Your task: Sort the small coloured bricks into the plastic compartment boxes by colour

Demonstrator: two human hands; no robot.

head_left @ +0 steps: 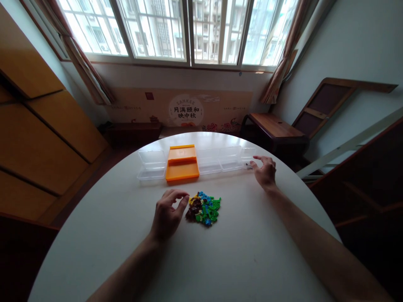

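Observation:
A small heap of toy building bricks (206, 209) in blue, green, brown and yellow lies on the white table. At its upper left edge is my left hand (166, 214), thumb and forefinger pinched together; whatever may be between the tips is too small to make out. Farther off, my right hand (266, 173) reaches over the right end of the clear plastic boxes, its thumb and forefinger apart. Just left of its thumb, a small white and dark thing (247, 165) shows in the rightmost clear box (248, 152).
An orange tray (182, 173) stands behind the heap, between a clear box (151, 173) on the left and more clear boxes (210, 167) on the right. The round table's (226, 260) far edge curves close behind them. A wooden chair (277, 126) stands beyond, at right.

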